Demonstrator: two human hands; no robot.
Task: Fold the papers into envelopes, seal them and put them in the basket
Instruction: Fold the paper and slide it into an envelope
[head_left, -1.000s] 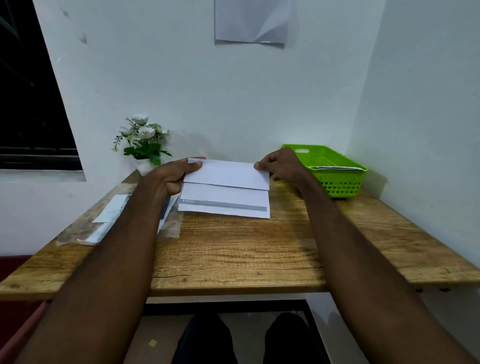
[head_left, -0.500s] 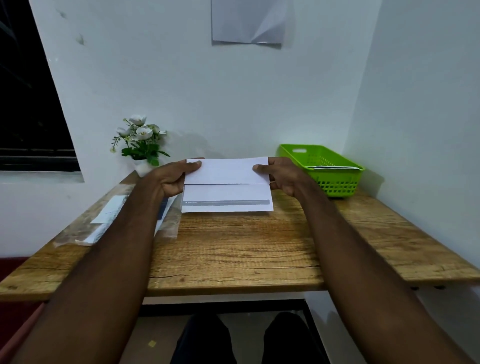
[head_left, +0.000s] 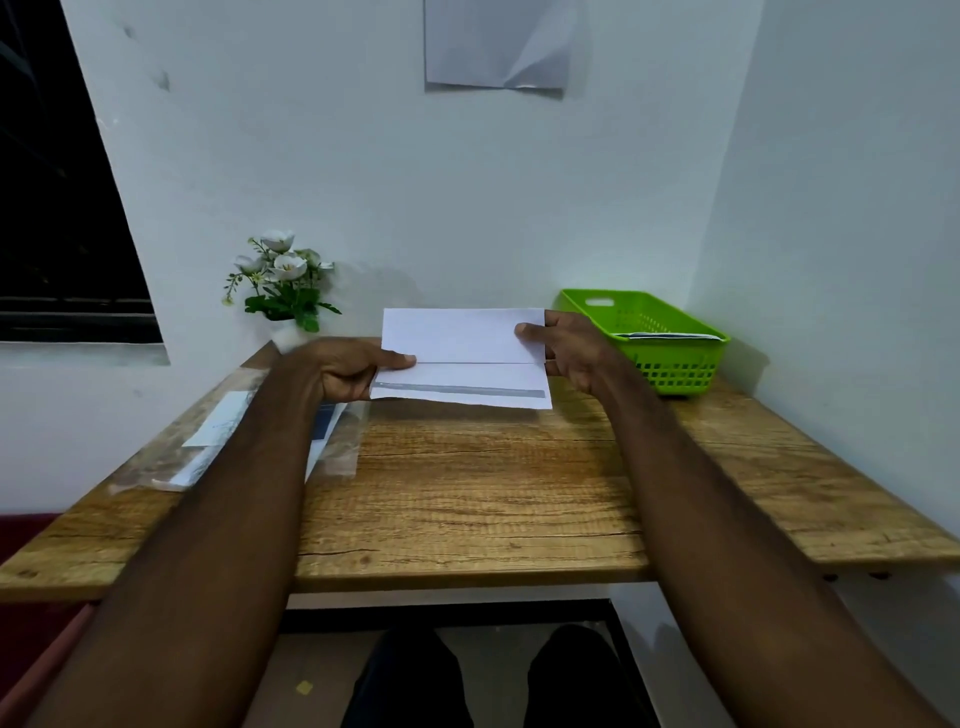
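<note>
White paper, folded into a near-finished envelope (head_left: 460, 358), is held up off the wooden table (head_left: 467, 493) between both hands, its long axis running left to right and its face turned toward the camera. A grey adhesive strip (head_left: 460, 389) runs along the lower flap, still exposed — so sealing looks not yet done. The left hand (head_left: 353, 371) is clamped on the left short edge, thumb on the front near the fold line; the right hand (head_left: 563, 351) pinches the right short edge, thumb on the upper panel. The green basket (head_left: 675, 364) stands at the far right of the table, just beyond the right hand, with a sheet or envelope already lying in it; the right hand is clearly the nearer one for the drop, and the basket lies along the envelope's long axis. Compared with a second ago, the envelope has been lifted and squared up to the camera — earlier it lay tilted lower over the table with the hands at its upper corners. Off to the left lie a clear plastic packet (head_left: 228, 447) and a small pot of white flowers (head_left: 280, 280)
</note>
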